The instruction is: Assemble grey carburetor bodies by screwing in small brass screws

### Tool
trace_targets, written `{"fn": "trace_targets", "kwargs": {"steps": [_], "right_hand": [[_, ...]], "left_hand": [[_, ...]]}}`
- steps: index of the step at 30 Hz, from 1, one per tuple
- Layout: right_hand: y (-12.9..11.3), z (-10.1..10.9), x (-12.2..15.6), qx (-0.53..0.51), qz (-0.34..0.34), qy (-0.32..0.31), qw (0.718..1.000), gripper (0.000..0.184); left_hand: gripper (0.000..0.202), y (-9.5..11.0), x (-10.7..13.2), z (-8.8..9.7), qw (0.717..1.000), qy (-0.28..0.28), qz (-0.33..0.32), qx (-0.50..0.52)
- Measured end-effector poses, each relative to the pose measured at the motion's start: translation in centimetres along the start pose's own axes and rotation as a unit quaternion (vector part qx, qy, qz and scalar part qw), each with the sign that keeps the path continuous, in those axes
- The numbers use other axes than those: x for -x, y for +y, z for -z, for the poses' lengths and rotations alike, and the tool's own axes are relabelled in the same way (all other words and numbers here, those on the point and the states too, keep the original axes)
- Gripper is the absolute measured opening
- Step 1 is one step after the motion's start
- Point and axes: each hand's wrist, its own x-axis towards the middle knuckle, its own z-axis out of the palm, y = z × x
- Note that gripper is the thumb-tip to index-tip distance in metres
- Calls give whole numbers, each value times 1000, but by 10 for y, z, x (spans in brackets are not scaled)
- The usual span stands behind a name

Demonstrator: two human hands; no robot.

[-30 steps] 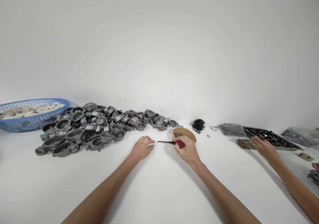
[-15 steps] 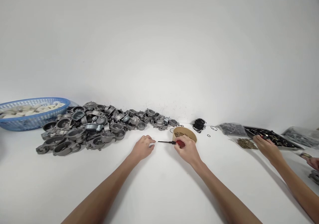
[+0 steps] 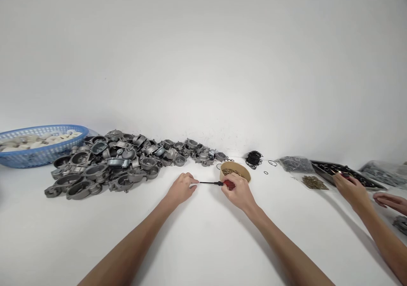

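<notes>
one screwdriver (image 3: 218, 183) (red-handled) between hands (image 3: 182, 188)

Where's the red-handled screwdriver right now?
In the head view, just right of centre, the screwdriver is in the right hand by the tan bowl, pointing toward the left hand.

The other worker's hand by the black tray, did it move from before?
Yes. Judged against the black tray, the other worker's hand has moved right, away from the brass pieces.
</notes>
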Motion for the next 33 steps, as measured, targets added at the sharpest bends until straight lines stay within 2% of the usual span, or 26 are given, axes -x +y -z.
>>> {"fn": "trace_targets", "kwargs": {"steps": [9, 16, 19, 23, 28, 33], "right_hand": [[-3, 0, 3, 14, 22, -40, 999, 12], [-6, -3, 8, 57, 43, -77, 994, 20], [-6, -3, 8, 67, 27, -92, 993, 22], [-5, -1, 6, 66, -8, -116, 991, 23], [-5, -1, 6, 68, -46, -148, 986, 31], [-5, -1, 6, 81, -64, -166, 981, 31]], "left_hand": [[36, -1, 1, -4, 1000, 23, -11, -4], [42, -1, 1, -6, 999, 25, -27, -3], [42, -3, 0, 0, 999, 11, -3, 32], [40, -14, -1, 18, 997, -29, 35, 66], [31, -29, 1, 40, 994, -48, 47, 81], [23, -31, 0, 40, 995, -54, 42, 76]]}}
